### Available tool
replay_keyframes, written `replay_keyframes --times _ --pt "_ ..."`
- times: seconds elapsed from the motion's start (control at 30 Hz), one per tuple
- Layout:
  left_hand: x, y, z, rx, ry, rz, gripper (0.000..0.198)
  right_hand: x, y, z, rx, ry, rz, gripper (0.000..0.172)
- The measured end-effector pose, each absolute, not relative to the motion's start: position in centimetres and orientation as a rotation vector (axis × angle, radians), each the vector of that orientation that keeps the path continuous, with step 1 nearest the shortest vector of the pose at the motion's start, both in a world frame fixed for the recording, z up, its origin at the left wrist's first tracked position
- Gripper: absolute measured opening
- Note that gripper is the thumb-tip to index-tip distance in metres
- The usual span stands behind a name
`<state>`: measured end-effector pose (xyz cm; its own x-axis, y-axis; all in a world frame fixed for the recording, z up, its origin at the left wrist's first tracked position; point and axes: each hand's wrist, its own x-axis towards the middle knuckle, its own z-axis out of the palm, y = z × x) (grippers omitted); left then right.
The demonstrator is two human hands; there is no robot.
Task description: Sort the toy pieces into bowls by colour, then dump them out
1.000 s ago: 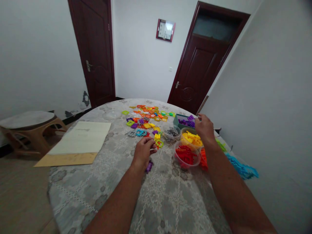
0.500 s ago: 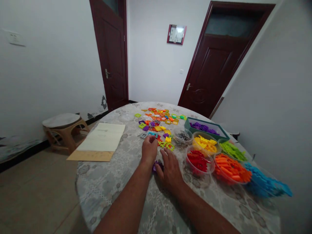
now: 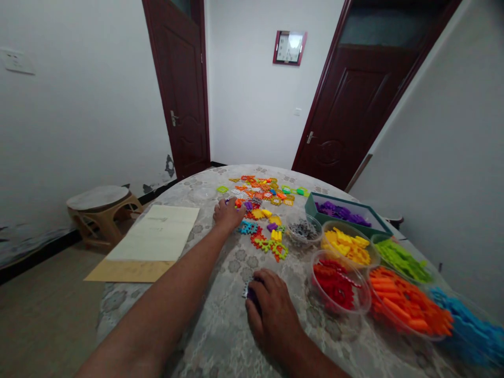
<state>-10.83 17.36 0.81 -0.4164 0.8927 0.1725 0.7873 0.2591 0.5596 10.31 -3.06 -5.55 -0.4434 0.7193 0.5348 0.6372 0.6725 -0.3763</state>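
My right hand (image 3: 271, 304) rests low over the tablecloth, its fingers closed around a purple toothed plastic building piece (image 3: 252, 297). A grey toothed piece (image 3: 245, 290) shows at the fingertips; whether it is joined to the purple one I cannot tell. Farther off, my left hand (image 3: 229, 215) is curled down at the left edge of the loose coloured pieces (image 3: 260, 189). Its fingertips are mostly hidden, and what they grip is hard to make out. Just right of it lie blue toothed pieces (image 3: 249, 227), yellow pieces (image 3: 276, 235) and lime-green ones (image 3: 271, 247).
Clear tubs of grey (image 3: 304, 230), yellow (image 3: 348, 247), red (image 3: 336, 286), orange (image 3: 405, 302) and lime-green pieces (image 3: 401, 257) stand at the right. Blue pieces (image 3: 472, 325) lie beyond them. A green box (image 3: 313, 207) holds purple pieces. Paper sheets (image 3: 155, 233) lie at the left.
My left hand has moved forward and left, away from my right hand, to the loose pieces. The right hand stays near the front with the purple piece. The view has shifted slightly.
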Motion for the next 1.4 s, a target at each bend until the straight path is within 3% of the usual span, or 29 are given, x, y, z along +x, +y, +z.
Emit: replay_keyframes --times 0.37,0.63,0.93,1.4 --pt "-9.7 28.1 1.0 1.595 2.222 0.481 0.092 11.0 -1.6 -7.3 -0.940 -2.275 0.094 0.055" --pt "-9.3 30.0 -0.6 1.660 2.164 0.399 0.063 11.1 -1.5 -7.0 -0.980 -2.323 0.145 0.055" --pt "-8.9 25.9 -0.4 1.851 2.143 0.298 0.050 10.2 -2.3 -5.4 -1.037 -2.231 0.212 0.050" --pt "-5.9 13.3 -0.4 2.125 2.158 0.271 0.047 10.3 -2.8 -5.2 -1.009 -2.187 0.308 0.042"
